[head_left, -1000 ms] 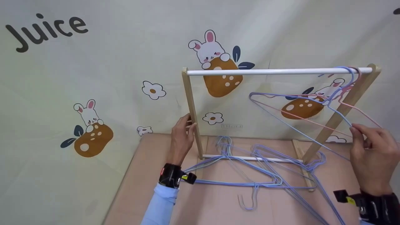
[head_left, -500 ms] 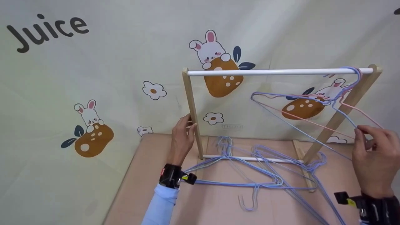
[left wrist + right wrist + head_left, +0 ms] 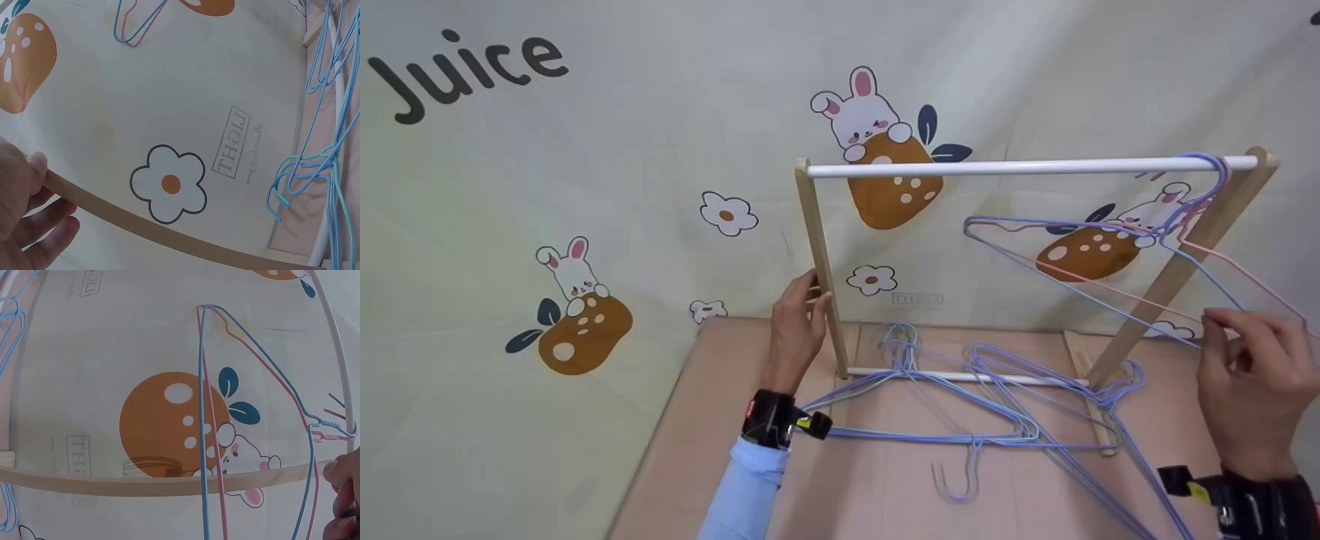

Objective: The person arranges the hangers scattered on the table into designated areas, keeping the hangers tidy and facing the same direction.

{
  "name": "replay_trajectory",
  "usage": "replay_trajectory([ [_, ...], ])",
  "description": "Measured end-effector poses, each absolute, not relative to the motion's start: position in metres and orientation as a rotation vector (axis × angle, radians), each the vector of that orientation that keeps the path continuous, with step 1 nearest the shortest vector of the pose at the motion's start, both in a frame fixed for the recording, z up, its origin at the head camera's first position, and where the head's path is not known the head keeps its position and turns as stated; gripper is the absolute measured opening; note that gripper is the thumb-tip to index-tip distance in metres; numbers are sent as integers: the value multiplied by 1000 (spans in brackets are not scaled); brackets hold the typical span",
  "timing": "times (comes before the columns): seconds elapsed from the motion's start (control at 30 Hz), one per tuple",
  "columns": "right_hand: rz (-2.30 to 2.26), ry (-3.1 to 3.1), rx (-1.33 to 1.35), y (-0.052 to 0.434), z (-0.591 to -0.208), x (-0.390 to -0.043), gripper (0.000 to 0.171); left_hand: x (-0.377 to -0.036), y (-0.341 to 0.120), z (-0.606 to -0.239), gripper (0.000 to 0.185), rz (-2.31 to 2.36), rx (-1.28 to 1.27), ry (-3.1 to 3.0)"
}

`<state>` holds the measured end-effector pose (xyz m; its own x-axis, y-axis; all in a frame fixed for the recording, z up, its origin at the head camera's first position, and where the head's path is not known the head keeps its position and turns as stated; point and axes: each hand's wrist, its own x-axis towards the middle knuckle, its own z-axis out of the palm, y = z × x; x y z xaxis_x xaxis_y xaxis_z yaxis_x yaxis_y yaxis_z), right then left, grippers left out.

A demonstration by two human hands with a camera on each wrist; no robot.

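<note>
A wooden rack with a white top rail (image 3: 1020, 166) stands on the table. My left hand (image 3: 804, 311) grips its left post (image 3: 819, 247); in the left wrist view my thumb and fingers (image 3: 25, 208) wrap round that post (image 3: 146, 228). A blue wire hanger (image 3: 1080, 300) and a pink hanger (image 3: 1252, 274) hang from the rail's right end. My right hand (image 3: 1222, 330) pinches the blue hanger's lower right corner. The right wrist view shows both hangers, blue (image 3: 202, 439) and pink (image 3: 215, 455), with my fingers (image 3: 343, 495) at the right edge.
Several blue hangers (image 3: 982, 405) lie tangled on the pink tabletop (image 3: 720, 420) around the rack's lower bar (image 3: 960, 379); one hook (image 3: 960, 480) points toward me. A printed cloth backdrop (image 3: 622, 187) hangs close behind. The slanted right post (image 3: 1177, 270) stands just behind the hanging hangers.
The hanging hangers' hooks slid a little to the right along the rail, and my right hand dropped slightly with the blue hanger's corner. My left hand stayed on the post.
</note>
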<state>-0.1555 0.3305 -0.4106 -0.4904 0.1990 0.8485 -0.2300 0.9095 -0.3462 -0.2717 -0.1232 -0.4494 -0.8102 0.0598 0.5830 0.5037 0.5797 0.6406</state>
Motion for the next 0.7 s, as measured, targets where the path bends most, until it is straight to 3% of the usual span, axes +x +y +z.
replay_trajectory([
  [0.17,532,-2031,163,326,-416,-156,16,-271,-123,-449,38,-1148,-451,-2301],
  [0.37,629,-2088,381,316,-427,-159,27,-272,-123,-450,37,-1138,-450,-2299],
  [0.53,639,-2161,646,304,-443,-164,16,-273,-123,-450,37,-1147,-455,-2290],
  [0.7,597,-2244,795,288,-463,-166,20,-272,-122,-450,37,-1151,-447,-2297],
])
